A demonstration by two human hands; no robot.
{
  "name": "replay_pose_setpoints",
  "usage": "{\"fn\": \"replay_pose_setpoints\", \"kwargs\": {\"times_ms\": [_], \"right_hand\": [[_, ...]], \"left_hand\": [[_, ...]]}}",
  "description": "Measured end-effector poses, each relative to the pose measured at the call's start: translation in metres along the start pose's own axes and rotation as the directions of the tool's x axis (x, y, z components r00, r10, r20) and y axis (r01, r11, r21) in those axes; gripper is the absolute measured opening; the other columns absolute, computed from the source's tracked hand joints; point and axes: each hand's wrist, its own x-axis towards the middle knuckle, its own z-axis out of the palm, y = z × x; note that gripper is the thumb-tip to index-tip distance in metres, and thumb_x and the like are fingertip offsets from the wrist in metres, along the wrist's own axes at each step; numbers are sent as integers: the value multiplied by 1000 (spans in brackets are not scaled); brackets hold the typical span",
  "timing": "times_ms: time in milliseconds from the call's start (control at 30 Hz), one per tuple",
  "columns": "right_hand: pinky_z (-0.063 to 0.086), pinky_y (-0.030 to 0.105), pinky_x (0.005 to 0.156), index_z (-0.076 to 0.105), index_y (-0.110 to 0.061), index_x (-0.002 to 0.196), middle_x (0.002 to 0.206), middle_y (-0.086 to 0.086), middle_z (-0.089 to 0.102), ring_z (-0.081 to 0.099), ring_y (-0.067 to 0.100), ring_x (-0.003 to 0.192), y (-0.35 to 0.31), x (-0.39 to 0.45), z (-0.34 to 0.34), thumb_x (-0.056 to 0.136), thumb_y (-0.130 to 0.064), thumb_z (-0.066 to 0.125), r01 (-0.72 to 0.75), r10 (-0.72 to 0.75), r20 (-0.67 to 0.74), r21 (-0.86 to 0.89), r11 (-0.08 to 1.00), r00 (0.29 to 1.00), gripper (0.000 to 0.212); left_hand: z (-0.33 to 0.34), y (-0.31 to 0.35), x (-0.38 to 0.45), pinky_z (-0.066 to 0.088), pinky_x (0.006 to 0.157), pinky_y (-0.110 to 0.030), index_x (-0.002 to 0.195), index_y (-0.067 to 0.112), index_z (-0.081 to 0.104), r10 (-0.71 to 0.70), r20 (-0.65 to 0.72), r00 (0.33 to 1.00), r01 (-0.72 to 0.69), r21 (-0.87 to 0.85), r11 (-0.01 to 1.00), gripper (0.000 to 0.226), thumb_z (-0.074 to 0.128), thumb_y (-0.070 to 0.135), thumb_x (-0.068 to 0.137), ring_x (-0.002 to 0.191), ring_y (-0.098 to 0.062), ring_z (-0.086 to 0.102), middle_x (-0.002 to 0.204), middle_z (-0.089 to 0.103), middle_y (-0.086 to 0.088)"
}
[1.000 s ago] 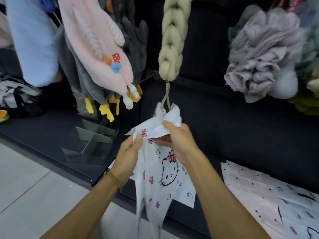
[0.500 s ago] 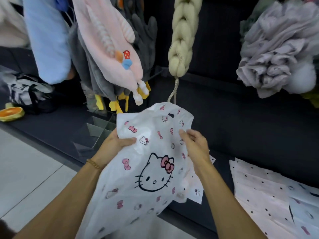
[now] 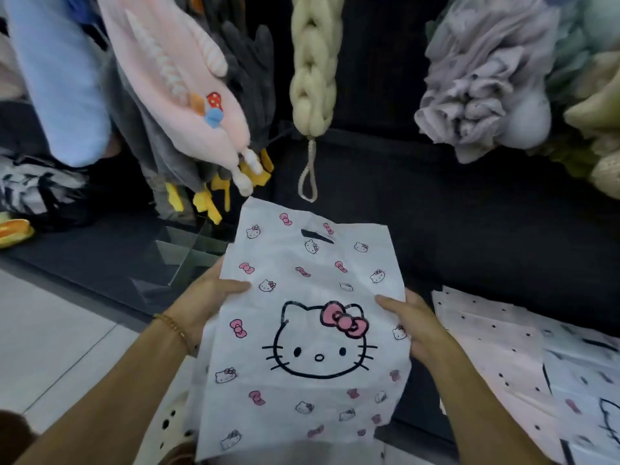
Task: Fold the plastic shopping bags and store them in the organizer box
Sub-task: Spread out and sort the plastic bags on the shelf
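**Bag spread flat, ready for the first fold**

A dark shelf [image 3: 486,236] runs behind you, with plush toys [image 3: 174,78] hanging above it. At left the clear organizer [image 3: 181,260] stands on the shelf. Your left hand [image 3: 208,297] pinches the bag's [image 3: 312,330] left edge, thumb on top, wrist bent inward. The bag hangs open-faced between both hands, handle slot uppermost. Your right hand [image 3: 412,323] clamps the right edge likewise. Further right, more bags [image 3: 523,357] lie stacked. You look to be at the flattening step; next, bring one edge across to the other, keeping it taut.
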Motion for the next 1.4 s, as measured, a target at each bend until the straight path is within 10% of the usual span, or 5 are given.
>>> {"fn": "replay_pose_setpoints", "kwargs": {"times_ms": [333,733,867,1100,1400], "right_hand": [[57,29,60,62,-25,115,95,-3,75,73,17,83,-8,-94,-188,90,-5,62,94,-123,-552,-81,992,824,32],[48,21,45,71,-24,99,73,-8,73,68,9,57,-38,-171,-437,83,-6,63,-44,-342,-751,-442,896,565,25],[51,41,84,43,-15,140,126,10,59,59,29,107,-23,-145,-486,86,-30,66,-430,-444,-812,-580,692,380,60],[24,44,112,30,-22,147,158,2,22,19,25,143,113,-105,-462,93,-49,49,-527,-115,-612,-749,401,783,64],[16,43,115,31,-25,144,158,3,17,8,27,146,143,-95,-441,96,-51,39,-533,-261,-632,-765,361,730,56]], "left_hand": [[158,-122,63,58,73,-40,124,44,45,-315,249,916,190,423,886,52,72,28,83,101,-17,68,113,69,10],[406,-292,119,55,85,-32,126,35,41,-219,435,874,41,381,924,58,60,-3,88,106,-12,64,117,64,5],[457,-347,142,57,77,-36,121,18,44,-258,225,939,138,440,887,44,64,1,86,98,-22,65,113,63,-7],[469,-418,143,55,86,-44,115,10,51,-352,147,924,180,645,742,37,66,0,82,95,-25,66,108,67,-9],[478,-412,151,54,88,-35,121,26,49,-270,248,930,-22,772,636,55,49,-10,80,97,-17,62,106,63,4]]}}
